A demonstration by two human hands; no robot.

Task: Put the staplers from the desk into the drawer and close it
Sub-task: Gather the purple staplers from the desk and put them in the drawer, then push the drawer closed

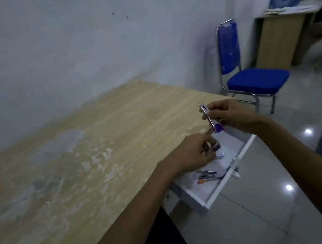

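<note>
Lowering purple stapler point(214, 148), pinched in left hand point(191, 152), into open drawer point(228, 181); gripping second purple stapler point(211, 120) in right hand point(231, 117) above drawer's far corner. Next: releasing both, pushing drawer shut.

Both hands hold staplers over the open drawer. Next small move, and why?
Probably lower the left hand and release its purple stapler into the drawer. It already hangs low over the white interior, near the staplers lying inside, while the right hand holds its purple stapler higher, above the drawer's far end. The desk shows no more staplers.
</note>
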